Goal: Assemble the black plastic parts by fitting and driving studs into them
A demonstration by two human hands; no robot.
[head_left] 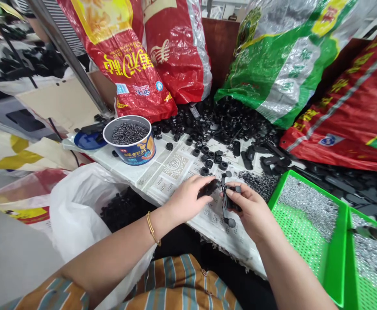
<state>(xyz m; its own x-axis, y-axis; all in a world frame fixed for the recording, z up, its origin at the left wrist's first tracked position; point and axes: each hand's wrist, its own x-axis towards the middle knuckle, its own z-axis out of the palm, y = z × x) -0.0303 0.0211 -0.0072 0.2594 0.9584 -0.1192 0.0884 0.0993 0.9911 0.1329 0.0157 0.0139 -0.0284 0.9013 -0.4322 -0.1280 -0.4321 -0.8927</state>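
My right hand (247,206) pinches a long black plastic bracket (225,206) with round knobs at its ends, held over the near part of the table. My left hand (188,199) is just left of it, fingers and thumb curved around a dark flat plastic piece (208,188), partly hidden and blurred. Beyond the hands lie several small black round caps (209,163). A pile of tiny dark parts (260,184) is past my right hand.
A round tub (133,148) full of small dark pieces stands left. Green perforated trays (342,254) with small shiny metal parts stand right. Black parts are heaped at the back below red and green sacks (188,56). A white bag (75,211) hangs by the table's left edge.
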